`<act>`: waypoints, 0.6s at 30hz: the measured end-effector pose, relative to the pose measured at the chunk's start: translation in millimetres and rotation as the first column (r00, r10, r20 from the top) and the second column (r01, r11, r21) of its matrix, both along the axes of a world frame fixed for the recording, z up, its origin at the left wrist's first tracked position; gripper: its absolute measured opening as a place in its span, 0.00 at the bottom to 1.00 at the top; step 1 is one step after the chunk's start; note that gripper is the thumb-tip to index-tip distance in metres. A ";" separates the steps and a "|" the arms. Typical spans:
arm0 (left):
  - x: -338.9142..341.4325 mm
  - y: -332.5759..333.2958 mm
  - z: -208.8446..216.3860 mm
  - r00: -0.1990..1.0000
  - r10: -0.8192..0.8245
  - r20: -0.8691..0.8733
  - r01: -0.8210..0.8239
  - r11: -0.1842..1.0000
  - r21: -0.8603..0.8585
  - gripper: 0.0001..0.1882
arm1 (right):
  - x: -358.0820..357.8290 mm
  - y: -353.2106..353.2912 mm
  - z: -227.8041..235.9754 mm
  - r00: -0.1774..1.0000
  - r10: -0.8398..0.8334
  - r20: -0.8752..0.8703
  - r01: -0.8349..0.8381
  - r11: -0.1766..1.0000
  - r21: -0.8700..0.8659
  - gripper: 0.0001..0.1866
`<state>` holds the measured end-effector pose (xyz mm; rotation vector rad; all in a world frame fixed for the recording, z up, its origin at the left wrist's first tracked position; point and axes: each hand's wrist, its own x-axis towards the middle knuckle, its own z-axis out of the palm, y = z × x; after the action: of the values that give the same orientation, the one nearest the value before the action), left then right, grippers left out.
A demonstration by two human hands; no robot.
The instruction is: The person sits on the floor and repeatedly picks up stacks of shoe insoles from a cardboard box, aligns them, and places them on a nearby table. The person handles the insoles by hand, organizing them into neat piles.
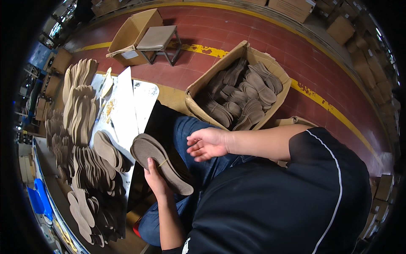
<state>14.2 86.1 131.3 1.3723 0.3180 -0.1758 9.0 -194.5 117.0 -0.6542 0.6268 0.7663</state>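
My left hand [157,180] grips a bundle of grey-brown insoles [154,154], its thumb lying across the top one. A thin yellow rubber band [162,163] runs around the middle of this stack. My right hand [207,144] is held over my thigh, apart from the bundle, with its palm showing and its fingers loosely curled and empty. Close to the left hand, a smaller stack of lighter insoles [108,149] lies at the edge of a white table [146,95].
More insoles stand in rows [80,112] along the table's left side. Beyond my right arm, a cardboard box [195,106] holds several insole bundles. A stool [157,38] and another open carton [139,25] are farther back on the red floor. A blue plastic object [40,199] sits far left.
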 end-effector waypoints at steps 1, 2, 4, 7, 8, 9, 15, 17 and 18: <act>-0.9 -6.7 2.0 0.998 -0.025 0.054 0.024 1.000 0.019 0.30 | -5.0 -1.5 5.4 1.000 0.021 0.022 -0.016 0.976 -0.216 0.18; -0.8 -13.5 5.6 0.996 -0.041 0.082 0.039 0.999 0.024 0.30 | -10.7 -1.3 10.0 0.997 0.067 0.048 -0.041 0.905 -0.424 0.21; 2.8 -30.0 15.3 0.990 -0.079 0.115 0.081 0.997 -0.009 0.31 | -27.8 6.3 19.7 0.962 0.062 0.267 0.065 0.895 -0.442 0.45; 6.3 -62.4 25.3 0.977 -0.211 -0.026 0.208 0.974 -0.092 0.35 | -43.3 24.2 31.1 0.755 0.177 0.631 0.156 0.887 -0.435 0.60; 2.4 -74.0 26.0 0.951 -0.305 -0.045 0.282 0.920 -0.273 0.37 | -45.6 28.3 33.5 0.732 0.098 0.675 0.213 0.907 -0.363 0.49; 1.2 -80.5 27.0 0.949 -0.315 -0.028 0.306 0.938 -0.166 0.37 | -42.2 24.7 33.0 0.809 -0.008 0.587 0.219 0.932 -0.288 0.43; 6.7 -37.0 17.4 0.839 -0.543 -0.029 0.532 0.809 0.250 0.37 | -5.1 -84.9 -8.0 0.934 -0.293 0.202 0.339 0.908 -0.247 0.28; 6.3 -4.7 11.8 0.816 -0.567 -0.111 0.573 0.769 0.282 0.32 | 1.9 -135.3 -24.9 0.903 -0.324 0.282 0.427 0.755 -0.498 0.32; 5.5 9.9 8.9 0.811 -0.560 -0.169 0.584 0.759 0.288 0.31 | 3.8 -159.2 -32.7 0.879 -0.326 0.347 0.476 0.604 -0.639 0.34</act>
<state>19.7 96.1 140.3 1.7734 -0.0347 -0.7157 12.7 -353.7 84.3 -1.2360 0.8588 -0.0197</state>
